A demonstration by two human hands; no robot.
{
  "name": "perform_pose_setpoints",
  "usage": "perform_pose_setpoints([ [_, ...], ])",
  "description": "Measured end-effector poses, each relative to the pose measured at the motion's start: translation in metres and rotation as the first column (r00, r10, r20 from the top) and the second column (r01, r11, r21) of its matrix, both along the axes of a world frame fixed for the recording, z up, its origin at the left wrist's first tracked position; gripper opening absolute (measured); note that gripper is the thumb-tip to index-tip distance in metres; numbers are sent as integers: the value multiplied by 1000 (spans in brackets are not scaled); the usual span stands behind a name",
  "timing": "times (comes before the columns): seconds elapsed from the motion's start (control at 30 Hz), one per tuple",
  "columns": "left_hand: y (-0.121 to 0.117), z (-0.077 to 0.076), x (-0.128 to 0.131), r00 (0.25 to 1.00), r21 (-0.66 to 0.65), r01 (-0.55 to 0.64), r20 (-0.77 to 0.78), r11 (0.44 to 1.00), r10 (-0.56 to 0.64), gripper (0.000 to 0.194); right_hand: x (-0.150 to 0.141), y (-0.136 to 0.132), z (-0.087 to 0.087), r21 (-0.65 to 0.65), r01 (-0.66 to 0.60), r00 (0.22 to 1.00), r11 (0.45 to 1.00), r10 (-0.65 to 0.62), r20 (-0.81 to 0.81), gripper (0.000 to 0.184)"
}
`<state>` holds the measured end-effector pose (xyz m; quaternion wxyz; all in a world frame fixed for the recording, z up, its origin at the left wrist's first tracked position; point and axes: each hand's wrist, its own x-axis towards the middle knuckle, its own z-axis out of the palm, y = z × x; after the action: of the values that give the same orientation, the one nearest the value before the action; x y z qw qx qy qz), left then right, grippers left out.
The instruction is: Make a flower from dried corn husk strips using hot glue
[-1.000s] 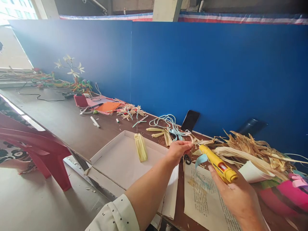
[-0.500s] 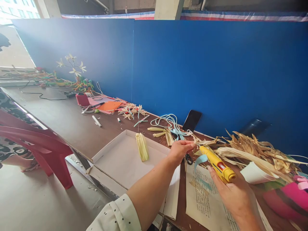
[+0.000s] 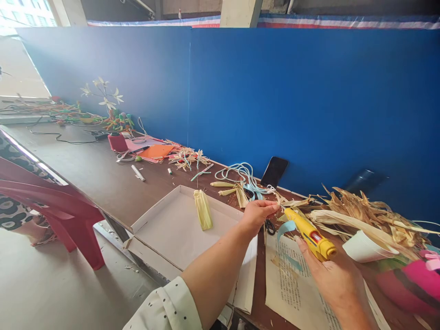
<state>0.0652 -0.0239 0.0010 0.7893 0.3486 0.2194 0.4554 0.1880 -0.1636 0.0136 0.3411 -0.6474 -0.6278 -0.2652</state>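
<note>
My left hand (image 3: 258, 214) reaches over the white box lid, thumb and fingers pinched on a pale strip of corn husk (image 3: 277, 198). In my right hand (image 3: 335, 277) is a yellow glue gun (image 3: 311, 233), its nozzle pointing up and left, close beside the left fingertips. Part of the strip is hidden by the fingers. A light blue ribbon (image 3: 287, 227) hangs beside the gun, over a printed sheet (image 3: 292, 288). Black scissor handles (image 3: 270, 227) show below my left hand. A pale green husk piece (image 3: 202, 211) on a wire lies in the box lid (image 3: 165, 231).
Dried husks (image 3: 364, 213) and a white cup (image 3: 367, 247) lie at right, near a pink item (image 3: 412, 284). A phone (image 3: 274, 172) leans on the blue partition (image 3: 309, 101) behind light blue cord (image 3: 240, 174). A red chair (image 3: 79, 229) and a seated person's leg are at left.
The glue gun's nozzle has shifted slightly up and left, toward my left fingertips. At the far left, the seated person's patterned clothing and leg have moved a little.
</note>
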Motion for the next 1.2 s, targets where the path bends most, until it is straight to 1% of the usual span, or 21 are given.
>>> perform_pose_setpoints([
  [0.13,0,1,-1,1000,-1,-1,-3,1000,1,50,0,1,-1,-15,1,999,1000,0,40,33],
  [0.33,0,1,-1,1000,-11,13,4,1000,-13,50,0,2,-2,-22,12,999,1000,-11,44,32],
  [0.57,-1,2,-2,1000,-9,20,19,1000,-19,48,2,0,-2,45,-12,997,999,9,80,32],
  [0.77,-1,2,-2,1000,-3,13,7,1000,-13,49,0,1,0,32,-27,995,999,24,92,31],
  [1.0,0,0,0,1000,7,23,5,1000,-23,48,4,2,-5,14,-2,999,1000,1,35,33],
  [1.1,0,0,-1,1000,-4,24,0,1000,-24,49,4,1,-4,-16,2,1000,1000,-2,16,33],
  [1.2,-1,1,-1,1000,-19,29,3,999,-29,47,2,0,-2,-43,42,999,998,-43,-20,32],
])
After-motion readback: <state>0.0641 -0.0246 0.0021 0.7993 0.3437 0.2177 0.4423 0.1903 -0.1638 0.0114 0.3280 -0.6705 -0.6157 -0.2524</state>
